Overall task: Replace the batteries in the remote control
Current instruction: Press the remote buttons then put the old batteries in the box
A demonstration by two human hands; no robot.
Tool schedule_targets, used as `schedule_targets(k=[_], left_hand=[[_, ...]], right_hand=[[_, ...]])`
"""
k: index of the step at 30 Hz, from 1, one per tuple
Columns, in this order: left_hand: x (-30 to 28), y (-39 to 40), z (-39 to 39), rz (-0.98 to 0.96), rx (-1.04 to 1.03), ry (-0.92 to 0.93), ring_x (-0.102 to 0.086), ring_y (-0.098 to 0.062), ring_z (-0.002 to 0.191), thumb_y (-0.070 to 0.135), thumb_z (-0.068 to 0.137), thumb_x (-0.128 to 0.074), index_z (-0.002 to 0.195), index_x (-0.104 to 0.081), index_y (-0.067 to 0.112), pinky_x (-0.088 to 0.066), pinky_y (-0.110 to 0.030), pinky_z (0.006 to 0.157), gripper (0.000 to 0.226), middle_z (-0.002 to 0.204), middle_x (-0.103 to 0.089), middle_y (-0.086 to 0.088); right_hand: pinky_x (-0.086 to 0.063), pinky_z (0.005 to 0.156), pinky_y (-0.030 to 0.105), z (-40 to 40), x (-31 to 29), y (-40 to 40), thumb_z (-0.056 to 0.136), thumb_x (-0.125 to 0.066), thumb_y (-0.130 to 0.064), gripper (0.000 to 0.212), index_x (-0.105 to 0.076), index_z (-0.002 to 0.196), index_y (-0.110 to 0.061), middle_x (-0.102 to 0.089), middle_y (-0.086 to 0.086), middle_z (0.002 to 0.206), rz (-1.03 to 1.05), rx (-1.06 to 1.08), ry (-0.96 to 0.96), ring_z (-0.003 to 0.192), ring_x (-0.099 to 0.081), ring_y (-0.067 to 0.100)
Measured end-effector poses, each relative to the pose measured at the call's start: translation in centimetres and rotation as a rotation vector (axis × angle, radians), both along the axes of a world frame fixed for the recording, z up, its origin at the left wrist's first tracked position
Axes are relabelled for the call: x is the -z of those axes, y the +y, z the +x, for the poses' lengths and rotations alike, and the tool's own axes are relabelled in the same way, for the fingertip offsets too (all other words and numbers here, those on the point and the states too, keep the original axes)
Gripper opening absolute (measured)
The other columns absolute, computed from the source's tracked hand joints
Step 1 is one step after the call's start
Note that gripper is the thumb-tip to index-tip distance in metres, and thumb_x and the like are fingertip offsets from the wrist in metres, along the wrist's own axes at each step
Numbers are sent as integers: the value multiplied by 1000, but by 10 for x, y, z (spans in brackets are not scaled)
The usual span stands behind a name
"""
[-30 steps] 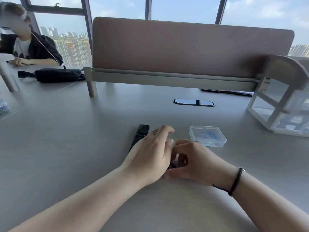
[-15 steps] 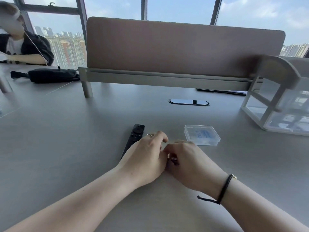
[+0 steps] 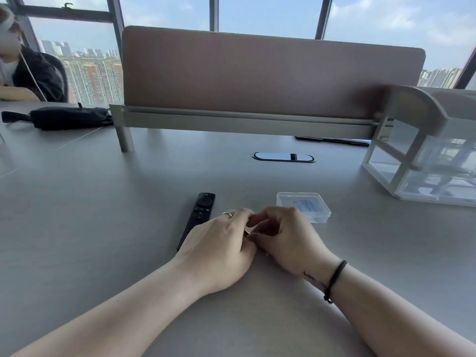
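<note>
The slim black remote control (image 3: 198,217) lies button side up on the grey table (image 3: 103,228), its near end hidden behind my left hand (image 3: 219,251). My right hand (image 3: 288,240) meets the left just right of the remote, fingertips touching. Both hands curl their fingers around a small object (image 3: 246,232); only its copper-coloured end shows between them, so I cannot tell what it is. A clear plastic box (image 3: 306,206) with blue-printed contents sits closed just behind my right hand.
A desk divider panel (image 3: 270,73) stands across the back. A white shelf with clear drawers (image 3: 425,163) is at the right. An oval cable port (image 3: 283,157) lies mid-table. A black pouch (image 3: 69,117) and a seated person (image 3: 23,73) are far left.
My right hand has rolled over toward the left one and closed in on the small object. The view has shifted slightly. The remote and the box have not moved.
</note>
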State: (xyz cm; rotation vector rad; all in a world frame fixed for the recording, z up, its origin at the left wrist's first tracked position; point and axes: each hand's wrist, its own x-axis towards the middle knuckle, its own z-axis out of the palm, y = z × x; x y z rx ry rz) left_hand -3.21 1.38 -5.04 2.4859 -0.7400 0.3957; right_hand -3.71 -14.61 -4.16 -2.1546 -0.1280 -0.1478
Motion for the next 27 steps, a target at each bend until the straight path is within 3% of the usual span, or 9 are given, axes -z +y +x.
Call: schedule_targets(k=[3, 5, 9, 12, 15, 21, 24, 27], left_hand=[[0, -2, -5, -31, 35, -2, -63, -16, 90, 38, 85, -51, 131, -42, 32, -51, -36, 75, 47, 106, -63, 10], [0, -5, -8, -60, 63, 8, -63, -13, 97, 46, 83, -52, 136, -36, 33, -51, -35, 80, 57, 116, -62, 9], [3, -10, -13, -94, 103, 46, -60, -14, 111, 60, 81, -53, 144, -23, 35, -49, -35, 92, 74, 128, -53, 5], [5, -12, -14, -23, 97, 48, -61, -22, 111, 66, 80, -51, 149, -14, 34, -48, -37, 94, 84, 128, -49, -2], [5, -11, -11, 12, 89, 0, -63, -25, 105, 59, 88, -49, 143, -21, 32, -51, -39, 86, 68, 124, -53, -4], [0, -6, -6, 55, 68, -45, -67, -26, 90, 59, 90, -28, 126, -35, 32, -53, -41, 71, 46, 108, -65, 0], [-2, -1, 1, 38, 28, -14, -67, -27, 82, 43, 94, -35, 118, -38, 34, -52, -41, 67, 26, 91, -70, 2], [0, 1, 6, 36, -25, 18, -67, -27, 73, 34, 97, -38, 111, -39, 31, -53, -42, 63, 14, 83, -71, -1]], right_hand=[[-50, 59, 31, 0, -4, 1, 73, -81, -1, 17, -72, 85, -8, -77, 14, 76, 295, 46, 139, 56, -61, 16], [-48, 57, 31, -1, -7, 2, 72, -81, 2, 21, -69, 90, 2, -72, 22, 78, 460, 59, 199, 61, -59, 23], [-49, 64, 36, -4, -9, 8, 74, -77, 8, 17, -67, 86, 1, -68, 20, 78, 634, 30, 287, 70, -60, 29], [-48, 55, 30, -7, -7, 13, 80, -63, 13, 13, -67, 88, 4, -65, 12, 67, 675, -34, 361, 56, -57, 23], [-46, 52, 26, -9, -8, 14, 85, -54, 14, 21, -69, 89, 1, -60, 9, 65, 746, -107, 412, 51, -54, 16], [-50, 83, 37, -11, -14, 13, 88, -46, 12, 25, -67, 89, 0, -63, 21, 91, 932, -287, 512, 88, -61, 31], [-54, 81, 32, -10, -16, 9, 90, -47, 5, 21, -65, 96, -4, -63, 15, 92, 928, -344, 526, 84, -63, 23], [-54, 90, 36, -10, -16, 7, 89, -57, -2, 20, -65, 107, -4, -65, 14, 94, 900, -364, 535, 85, -65, 24]])
